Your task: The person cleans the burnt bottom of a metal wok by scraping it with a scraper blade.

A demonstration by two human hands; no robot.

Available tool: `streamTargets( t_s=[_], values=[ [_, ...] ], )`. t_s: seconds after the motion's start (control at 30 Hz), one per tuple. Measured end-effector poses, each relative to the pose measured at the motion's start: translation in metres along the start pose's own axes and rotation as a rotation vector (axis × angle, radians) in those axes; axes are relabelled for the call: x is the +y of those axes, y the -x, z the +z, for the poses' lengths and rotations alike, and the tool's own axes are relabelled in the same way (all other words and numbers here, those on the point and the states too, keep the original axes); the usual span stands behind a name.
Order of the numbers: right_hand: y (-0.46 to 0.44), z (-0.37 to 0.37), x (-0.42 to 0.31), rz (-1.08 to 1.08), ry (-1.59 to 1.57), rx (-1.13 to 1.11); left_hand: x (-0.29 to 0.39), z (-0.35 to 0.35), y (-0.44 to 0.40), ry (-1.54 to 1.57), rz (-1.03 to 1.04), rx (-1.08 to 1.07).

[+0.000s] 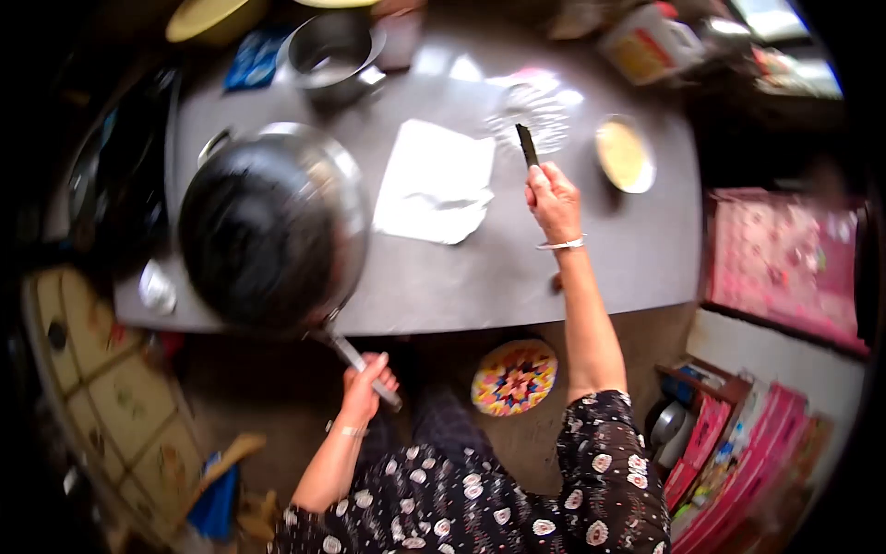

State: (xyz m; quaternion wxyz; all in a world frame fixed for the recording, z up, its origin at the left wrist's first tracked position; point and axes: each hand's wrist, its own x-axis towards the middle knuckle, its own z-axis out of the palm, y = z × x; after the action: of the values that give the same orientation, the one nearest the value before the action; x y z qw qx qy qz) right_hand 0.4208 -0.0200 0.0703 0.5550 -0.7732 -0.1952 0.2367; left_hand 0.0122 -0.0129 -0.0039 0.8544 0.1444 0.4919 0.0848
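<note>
My left hand (369,388) is closed round the metal handle (349,358) of a large blackened wok (263,231). The wok is at the left side of the grey table, its handle reaching past the front edge. I cannot tell whether its inside or its underside faces me. Raised over the right part of the table, my right hand (554,198) grips a narrow dark strip (527,145) that sticks up from the fingers; its kind is unclear. A creased white cloth or paper (434,185) lies between the wok and this hand.
On the grey table (443,286) stand a metal pot (332,60), a wire rack (531,115) and an oval dish with yellowish contents (624,155). A white jug (651,46) is at the back right. Below the front edge is a round patterned stool or mat (515,377).
</note>
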Motion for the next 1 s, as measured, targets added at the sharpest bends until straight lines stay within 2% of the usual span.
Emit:
streamTargets(
  t_s=[0.1,0.2,0.33,0.47,0.5,0.63,0.77,0.8,0.87,1.0],
  values=[
    [0.049,0.074,-0.017,-0.095,0.098,-0.305,-0.001,0.003,-0.001,0.020,-0.007,0.024],
    [0.078,0.135,-0.019,-0.270,0.146,-0.437,0.006,0.012,0.001,-0.045,-0.008,0.131],
    [0.086,0.181,-0.009,-0.437,0.214,-0.389,0.008,0.011,-0.001,-0.054,0.003,0.080],
    [0.101,0.188,-0.005,-0.577,0.332,-0.277,0.006,0.011,-0.001,-0.030,-0.005,0.099],
    [0.110,0.189,-0.005,-0.540,0.299,-0.280,0.006,0.011,-0.002,-0.022,-0.010,0.097],
    [0.140,0.190,-0.001,-0.661,0.348,-0.281,0.007,0.011,-0.002,-0.018,-0.014,0.084],
    [0.122,0.192,-0.005,-0.647,0.387,-0.176,0.007,0.009,-0.003,-0.015,-0.021,0.073],
    [0.119,0.192,-0.004,-0.608,0.410,-0.185,0.007,0.010,-0.002,-0.007,-0.025,0.078],
    [0.130,0.193,-0.002,-0.712,0.429,-0.188,0.009,0.012,-0.001,0.006,-0.029,0.084],
    [0.154,0.189,0.001,-0.736,0.435,-0.303,0.012,0.010,0.000,0.001,-0.023,0.088]
  ],
)
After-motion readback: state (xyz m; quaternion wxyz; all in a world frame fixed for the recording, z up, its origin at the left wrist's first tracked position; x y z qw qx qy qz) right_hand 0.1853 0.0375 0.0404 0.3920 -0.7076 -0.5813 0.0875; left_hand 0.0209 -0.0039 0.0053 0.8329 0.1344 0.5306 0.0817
